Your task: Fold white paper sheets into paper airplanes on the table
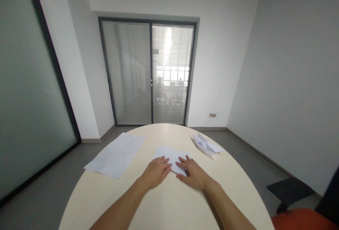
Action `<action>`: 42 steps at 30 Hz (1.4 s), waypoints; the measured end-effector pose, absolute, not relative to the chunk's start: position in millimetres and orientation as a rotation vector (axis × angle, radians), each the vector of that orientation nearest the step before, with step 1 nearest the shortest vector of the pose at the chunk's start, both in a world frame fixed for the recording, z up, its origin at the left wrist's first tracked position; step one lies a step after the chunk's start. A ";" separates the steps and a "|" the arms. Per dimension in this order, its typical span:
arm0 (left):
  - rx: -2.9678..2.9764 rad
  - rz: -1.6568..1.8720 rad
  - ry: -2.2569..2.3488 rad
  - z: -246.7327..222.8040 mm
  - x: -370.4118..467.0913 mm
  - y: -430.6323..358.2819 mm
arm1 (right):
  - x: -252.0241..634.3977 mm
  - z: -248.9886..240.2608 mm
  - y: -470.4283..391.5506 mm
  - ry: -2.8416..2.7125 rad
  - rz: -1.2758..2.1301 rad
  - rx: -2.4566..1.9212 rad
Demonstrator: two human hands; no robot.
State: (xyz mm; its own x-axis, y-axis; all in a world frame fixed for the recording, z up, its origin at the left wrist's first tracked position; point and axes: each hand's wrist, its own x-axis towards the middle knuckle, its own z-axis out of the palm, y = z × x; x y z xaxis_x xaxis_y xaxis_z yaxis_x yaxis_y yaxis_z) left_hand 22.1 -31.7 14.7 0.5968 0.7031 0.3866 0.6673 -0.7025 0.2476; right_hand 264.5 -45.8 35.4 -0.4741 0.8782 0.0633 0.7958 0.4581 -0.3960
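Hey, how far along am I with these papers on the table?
Probably done: the folded white paper shape on the right. In hand: the smaller white paper piece under your left hand and right hand. Apparently left to do: the large white paper sheet spread out on the left.

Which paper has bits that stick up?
The folded paper on the right of the table. Its flaps stick up, while the left paper and the middle paper, under the left hand and right hand, look mostly flat.
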 end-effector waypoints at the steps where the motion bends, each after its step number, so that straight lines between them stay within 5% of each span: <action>1: 2.728 0.720 1.189 14.6 22.1 -31.6 | 265.1 35.8 -46.1 -2.442 0.461 -1.437; 42: 2.521 0.843 1.261 8.0 24.0 -28.0 | 270.7 14.9 -29.2 -2.090 0.395 -1.414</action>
State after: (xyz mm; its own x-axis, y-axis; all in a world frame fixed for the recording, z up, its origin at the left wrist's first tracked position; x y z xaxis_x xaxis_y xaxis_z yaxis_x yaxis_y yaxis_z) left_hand 24.0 -28.0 8.0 0.4740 0.7838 0.4013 0.6703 -0.6167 0.4127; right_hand 270.7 -29.2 14.9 -0.2706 0.9158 0.2969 0.7443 0.3946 -0.5389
